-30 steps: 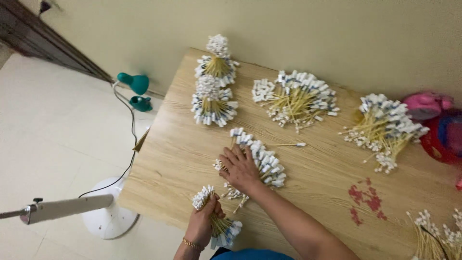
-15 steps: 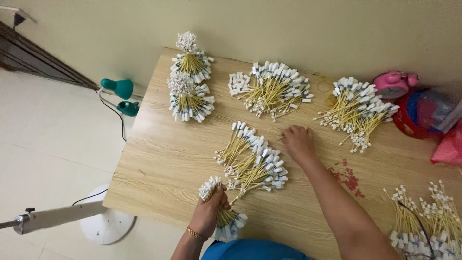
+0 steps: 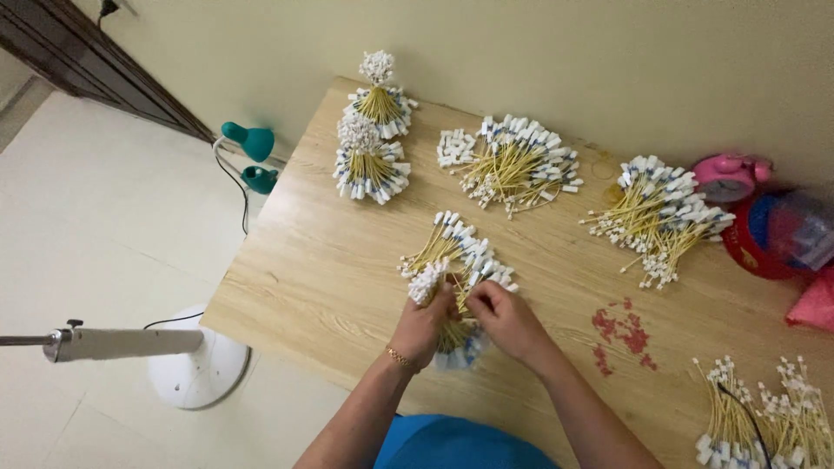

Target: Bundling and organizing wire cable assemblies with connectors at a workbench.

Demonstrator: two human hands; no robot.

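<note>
Gripping a gathered bunch of thin yellow sticks with white-and-blue tips (image 3: 443, 326), the left hand (image 3: 423, 326) is closed round its middle near the front edge of the pale wooden table (image 3: 321, 269), while the right hand (image 3: 508, 317) pinches sticks from the loose heap (image 3: 460, 252) just behind. Two tied bundles (image 3: 373, 139) stand finished at the back; three scattered piles (image 3: 517, 161) look unsorted, so much seems left.

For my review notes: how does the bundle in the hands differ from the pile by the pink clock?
The held bundle is gathered tight in the left hand, with the right hand touching it; the pile by the pink clock lies loose and fanned on the table, untouched. The pile looks larger. Both are yellow wires with white tips.
</note>
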